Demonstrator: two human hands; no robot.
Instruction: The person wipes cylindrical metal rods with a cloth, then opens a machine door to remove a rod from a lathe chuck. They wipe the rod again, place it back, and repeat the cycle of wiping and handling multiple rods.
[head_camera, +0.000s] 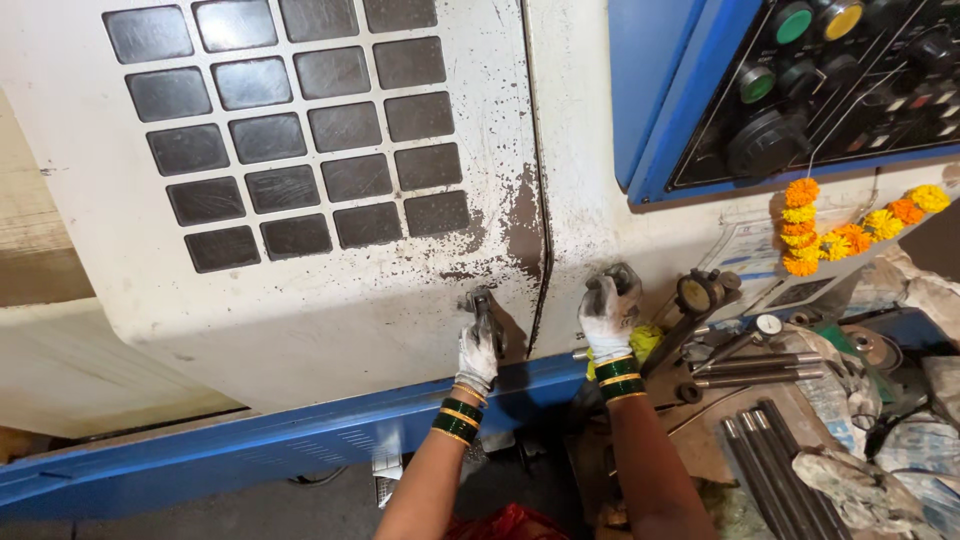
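Door handle (482, 312) gripped by left hand (478, 352); right hand (608, 310) on the fixed panel (640, 230) just right of the seam (540, 250).

Handle sat low on the sliding door (300, 290), close to the seam, mid-scene. Left hand was closed around it, glove grimy. Right hand was curled over a dark fitting; whether it clasped it or only pressed, cannot tell. Risk, as judged: right fingers lay near the seam, so a door sliding shut could pinch them; a greasy glove could slip off the handle. Room: the door had open run to the left along the blue rail (250, 440). To the right, rods (770, 450), tools and rags crowded the bench (700, 440) near the right forearm, leaving little elbow space.
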